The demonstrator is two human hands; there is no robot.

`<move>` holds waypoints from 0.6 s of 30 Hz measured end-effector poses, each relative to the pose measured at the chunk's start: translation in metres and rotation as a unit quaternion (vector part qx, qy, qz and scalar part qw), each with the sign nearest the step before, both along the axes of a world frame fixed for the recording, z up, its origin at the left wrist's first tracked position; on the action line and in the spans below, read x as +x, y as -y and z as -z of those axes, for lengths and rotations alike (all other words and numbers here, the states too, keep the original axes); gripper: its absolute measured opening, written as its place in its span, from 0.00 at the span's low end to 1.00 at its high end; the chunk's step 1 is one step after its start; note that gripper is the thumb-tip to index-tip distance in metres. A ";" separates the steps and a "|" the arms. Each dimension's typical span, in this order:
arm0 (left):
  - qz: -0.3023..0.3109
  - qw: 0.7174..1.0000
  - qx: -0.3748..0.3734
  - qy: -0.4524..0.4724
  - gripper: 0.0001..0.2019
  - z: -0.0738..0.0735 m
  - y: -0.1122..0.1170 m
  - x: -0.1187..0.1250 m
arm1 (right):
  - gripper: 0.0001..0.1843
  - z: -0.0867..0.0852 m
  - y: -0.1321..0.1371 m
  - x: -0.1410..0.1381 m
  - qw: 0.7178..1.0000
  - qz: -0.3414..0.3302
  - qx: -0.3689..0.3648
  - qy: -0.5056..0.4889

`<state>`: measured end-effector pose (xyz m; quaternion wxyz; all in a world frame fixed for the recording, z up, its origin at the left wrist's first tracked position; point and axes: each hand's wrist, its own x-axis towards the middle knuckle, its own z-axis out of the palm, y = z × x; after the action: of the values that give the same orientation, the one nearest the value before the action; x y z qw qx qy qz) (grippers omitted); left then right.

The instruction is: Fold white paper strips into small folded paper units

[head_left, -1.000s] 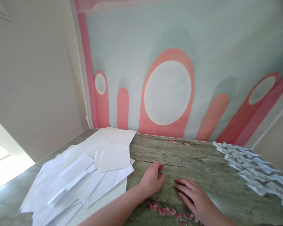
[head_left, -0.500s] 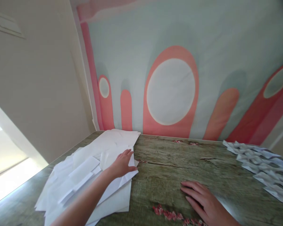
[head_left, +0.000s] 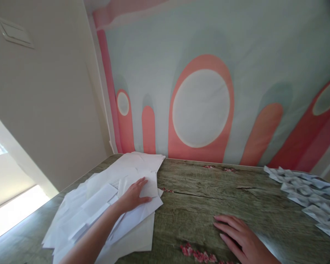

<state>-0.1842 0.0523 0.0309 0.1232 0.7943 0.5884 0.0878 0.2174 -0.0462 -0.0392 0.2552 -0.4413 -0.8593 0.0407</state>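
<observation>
My left hand [head_left: 132,196] lies over a loose pile of white paper sheets [head_left: 139,234] at the left of the table. Its fingers are stretched out and the thumb is apart; whether it pinches any sheet is not visible, and it looks to rest on top. Folded white strips [head_left: 97,200] lie in the pile beside my left forearm. Palm down on the wood-patterned tabletop, my right hand [head_left: 240,234] has its fingers extended and slightly spread, with nothing in them.
At the right edge stand rows of folded, twisted white paper pieces [head_left: 305,194]. A wall with a pink and grey-green pattern [head_left: 200,106] borders the table's [head_left: 192,209] far edge. Printed pink blossoms [head_left: 198,253] mark the tabletop. A plain wall with a switch [head_left: 16,33] is at left.
My left hand has drawn back a little to the left across the papers. My right hand stays in about the same place. The view has shifted slightly.
</observation>
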 end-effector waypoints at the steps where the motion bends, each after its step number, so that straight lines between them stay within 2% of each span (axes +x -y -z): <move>1: 0.000 1.000 0.002 0.005 0.38 0.000 0.000 -0.001 | 0.14 0.001 0.000 0.000 1.000 0.000 0.001 0.000; 6: 0.005 1.000 0.011 0.026 0.34 -0.002 0.001 -0.003 | 0.14 0.000 -0.001 0.000 1.000 -0.001 0.004 0.007; 12: 0.014 0.997 0.046 0.064 0.22 -0.010 -0.001 0.000 | 0.13 -0.001 -0.001 0.001 1.000 -0.007 0.012 -0.007; 15: 0.008 0.994 0.077 0.078 0.20 -0.018 0.000 0.004 | 0.14 0.001 -0.001 0.000 1.000 -0.006 0.005 -0.009; 18: -0.024 0.988 0.125 0.089 0.20 -0.032 0.006 0.012 | 0.14 -0.001 -0.001 -0.002 1.000 -0.001 -0.003 -0.006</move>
<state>-0.1719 0.0466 0.0630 0.0726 0.7782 0.5782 0.2341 0.2157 -0.0457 -0.0381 0.2587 -0.4407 -0.8584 0.0462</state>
